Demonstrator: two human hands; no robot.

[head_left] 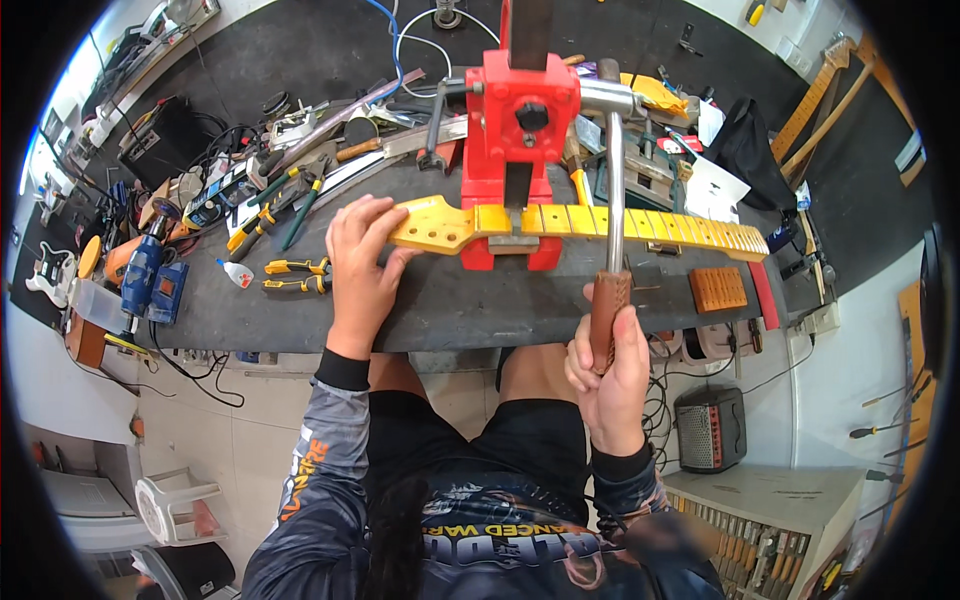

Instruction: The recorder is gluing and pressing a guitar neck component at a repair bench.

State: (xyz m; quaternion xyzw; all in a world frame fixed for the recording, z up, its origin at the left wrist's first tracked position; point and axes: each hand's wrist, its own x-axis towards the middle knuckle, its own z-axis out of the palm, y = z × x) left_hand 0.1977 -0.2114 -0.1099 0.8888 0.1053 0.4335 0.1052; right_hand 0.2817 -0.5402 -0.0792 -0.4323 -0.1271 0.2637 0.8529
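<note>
Pressing is the step in hand: your right hand [608,362] grips the red arbor press's [517,118] brown-handled steel lever [612,215], left hand [357,262] pinning the yellow wooden guitar neck [600,224] underneath; pull down steadily.

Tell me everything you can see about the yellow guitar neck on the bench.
The guitar neck is glossy yellow wood with thin metal frets across it. It lies flat along the dark workbench, headstock to the person's left, passing under the red press. The left hand rests on the headstock end, steadying it. The right hand is apart from it, gripping the press lever's brown handle.
</note>
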